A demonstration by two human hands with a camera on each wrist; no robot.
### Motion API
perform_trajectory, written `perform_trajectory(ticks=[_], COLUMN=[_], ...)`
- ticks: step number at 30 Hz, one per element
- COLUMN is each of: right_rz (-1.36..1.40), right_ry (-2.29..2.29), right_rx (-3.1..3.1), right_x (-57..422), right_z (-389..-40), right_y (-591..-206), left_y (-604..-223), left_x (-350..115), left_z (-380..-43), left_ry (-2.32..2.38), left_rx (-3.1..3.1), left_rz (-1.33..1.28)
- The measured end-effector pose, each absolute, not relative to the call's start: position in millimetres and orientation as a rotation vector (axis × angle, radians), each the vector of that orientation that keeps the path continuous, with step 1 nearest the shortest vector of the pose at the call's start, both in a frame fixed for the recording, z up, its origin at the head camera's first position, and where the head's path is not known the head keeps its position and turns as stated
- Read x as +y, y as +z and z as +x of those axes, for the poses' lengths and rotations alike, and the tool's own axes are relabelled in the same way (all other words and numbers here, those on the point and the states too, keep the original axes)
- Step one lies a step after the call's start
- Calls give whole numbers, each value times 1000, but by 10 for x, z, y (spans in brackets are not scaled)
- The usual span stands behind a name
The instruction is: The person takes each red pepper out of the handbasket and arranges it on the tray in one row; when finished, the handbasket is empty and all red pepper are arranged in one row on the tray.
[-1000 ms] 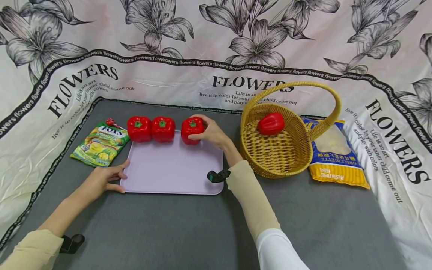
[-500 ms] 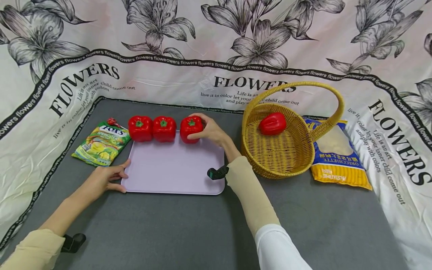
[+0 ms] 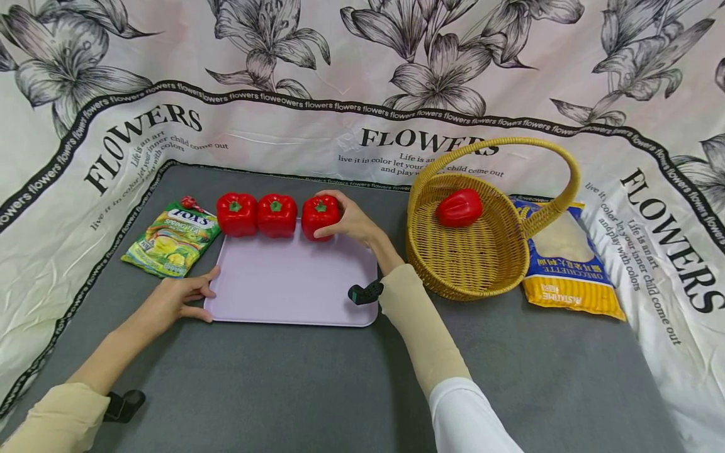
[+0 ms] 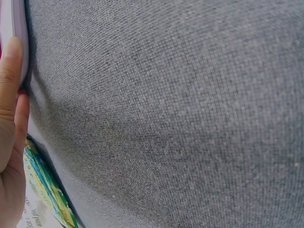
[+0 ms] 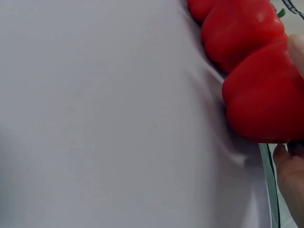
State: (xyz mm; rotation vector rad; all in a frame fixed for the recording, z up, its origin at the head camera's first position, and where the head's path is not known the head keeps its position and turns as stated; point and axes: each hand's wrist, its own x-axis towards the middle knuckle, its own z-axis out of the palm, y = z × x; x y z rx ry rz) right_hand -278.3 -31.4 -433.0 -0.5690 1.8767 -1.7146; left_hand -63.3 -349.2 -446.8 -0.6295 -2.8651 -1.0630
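A green candy bag (image 3: 171, 242) lies leftmost on your desk (image 3: 255, 390). Your left hand (image 3: 177, 301), thumb apart from its fingers, touches the left edge of the lilac tray (image 3: 291, 283). At its far side, the first pepper (image 3: 236, 215) and second pepper (image 3: 277, 216) stand together; beside them, your right hand (image 3: 354, 221) grips the third pepper (image 3: 317, 215). Farther right, the wicker basket (image 3: 467, 270) holds another pepper (image 3: 459, 208), before the pasta bag (image 3: 566, 264).
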Motion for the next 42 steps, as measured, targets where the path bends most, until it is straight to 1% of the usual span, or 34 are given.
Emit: perform_trajectory(ticks=[8, 24, 33, 42], right_rz=[-642, -825, -810, -733], right_ry=[-1718, -1588, -1521, -1596], right_rx=[1829, 1706, 1705, 1956], right_x=[-271, -91, -15, -29], right_z=[-2786, -2825, -2865, -2821], right_y=[-4330, -4201, -4136, -4219], left_y=[-4460, -4450, -4439, -4435], left_x=[-3490, -3498, -3492, -3481], left_z=[-613, -618, -629, -625], left_ry=[-1082, -1181, -1184, -1197], left_rx=[-2849, -2887, -2876, -2876], left_rz=[-631, -581, -609, -602])
